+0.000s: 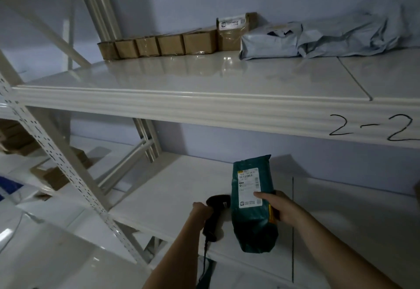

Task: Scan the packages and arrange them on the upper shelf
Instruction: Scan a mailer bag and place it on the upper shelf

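From the head view, the right hand (280,208) clamps its grip on an upright green package (252,202) above the lower shelf (159,197), beside the black scanner (214,211) gripped by the left hand (200,209), below the upper shelf (181,77) holding boxes (163,44).

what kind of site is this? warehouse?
Probably a parcel storeroom or small sorting depot: metal shelving with the bay hand-marked "2-2", taped cardboard boxes and grey mailer bags lined up on it, and a handheld barcode scanner beside a labelled green package.
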